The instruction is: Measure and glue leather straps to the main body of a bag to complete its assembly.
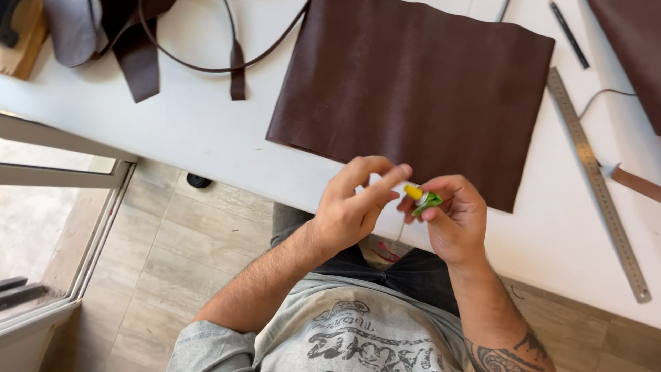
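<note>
Item: small green tube point(428, 200) with yellow tip, held by us just below the near edge of the brown leather sheet point(413, 89). Our right hand point(451, 220) pinches the tube between thumb and fingers. Our left hand point(351, 207), fingers loosely extended, touches the yellow tip with its forefinger. Right of the leather sheet: a steel ruler point(597, 182) on the white table point(200, 131).

— The sheet point(413, 96)?
— Dark brown leather, matt, faintly grained. The table point(200, 131) is smooth white laminate.
— And the ruler point(597, 182)?
— Brushed metal. The small tube point(423, 200) looks like glossy green and yellow plastic.
</note>
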